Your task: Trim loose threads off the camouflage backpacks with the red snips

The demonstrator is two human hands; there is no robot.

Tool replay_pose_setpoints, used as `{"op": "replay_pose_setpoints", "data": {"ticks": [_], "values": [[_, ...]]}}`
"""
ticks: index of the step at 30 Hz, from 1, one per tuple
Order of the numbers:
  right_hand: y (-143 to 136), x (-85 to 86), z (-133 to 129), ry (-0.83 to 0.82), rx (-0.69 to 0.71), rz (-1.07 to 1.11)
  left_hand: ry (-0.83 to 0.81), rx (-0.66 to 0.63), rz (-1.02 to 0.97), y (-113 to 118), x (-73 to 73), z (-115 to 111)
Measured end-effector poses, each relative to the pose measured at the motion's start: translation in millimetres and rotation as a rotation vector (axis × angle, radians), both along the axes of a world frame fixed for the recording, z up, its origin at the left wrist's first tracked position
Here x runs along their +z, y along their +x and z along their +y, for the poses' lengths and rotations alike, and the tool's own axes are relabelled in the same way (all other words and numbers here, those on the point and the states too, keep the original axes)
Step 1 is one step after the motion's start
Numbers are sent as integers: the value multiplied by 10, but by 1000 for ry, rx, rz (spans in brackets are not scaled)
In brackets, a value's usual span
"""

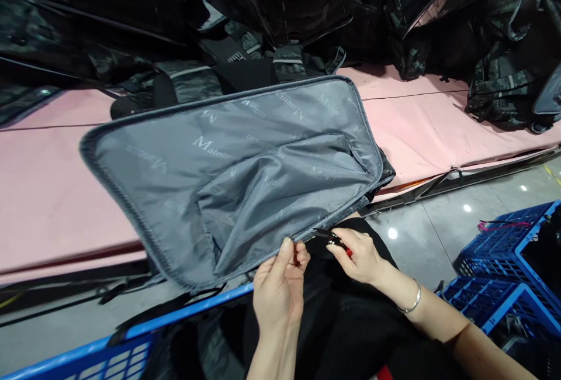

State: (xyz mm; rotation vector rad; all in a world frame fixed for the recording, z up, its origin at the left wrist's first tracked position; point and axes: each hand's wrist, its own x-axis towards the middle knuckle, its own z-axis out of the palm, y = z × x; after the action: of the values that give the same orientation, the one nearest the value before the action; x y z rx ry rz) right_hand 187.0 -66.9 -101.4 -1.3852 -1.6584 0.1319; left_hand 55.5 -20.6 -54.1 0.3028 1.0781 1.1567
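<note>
A grey-lined bag panel (166, 187) printed with "Matein" lies spread before me, with a dark bound rim and a bunched lining pocket (289, 175). My left hand (280, 280) is closed on the panel's near edge, thumb on top. Just to the right, my right hand (362, 254) is wrapped around small thread snips (324, 232) with dark blades and a bit of red at the grip. The blade tips point left and lie close to the panel's near edge; whether they touch it I cannot tell.
Several dark camouflage backpacks (307, 6) line the back of the pink-covered table (407, 117). A blue crate (83, 356) with dark items stands at the lower left. More blue crates (495, 245) stand on the tiled floor (433, 222) to the right.
</note>
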Motion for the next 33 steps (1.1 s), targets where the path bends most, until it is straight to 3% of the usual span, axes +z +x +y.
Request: {"op": "replay_pose_setpoints", "data": {"ticks": [5, 14, 17, 20, 23, 25, 29, 33], "values": [[-25, 68, 43, -14, 87, -62, 2, 9, 14, 1, 8, -15], [-38, 112, 65, -62, 91, -92, -9, 16, 21, 20, 27, -26], [-23, 144, 66, -27, 152, -71, 12, 12, 28, -15, 34, -7], [7, 221, 47, -5, 230, -21, 78, 100, 66, -100, 56, 29], [61, 288, 16, -40, 176, 29, 149, 244, 101, -190, 75, 37], [100, 300, 4, -68, 117, 48, 157, 269, 129, -211, 75, 12], [136, 283, 20, -49, 51, 80, 133, 170, 203, -137, 53, -63], [126, 319, 76, -10, 60, -12, 111, 91, 151, -33, 27, -53]]}}
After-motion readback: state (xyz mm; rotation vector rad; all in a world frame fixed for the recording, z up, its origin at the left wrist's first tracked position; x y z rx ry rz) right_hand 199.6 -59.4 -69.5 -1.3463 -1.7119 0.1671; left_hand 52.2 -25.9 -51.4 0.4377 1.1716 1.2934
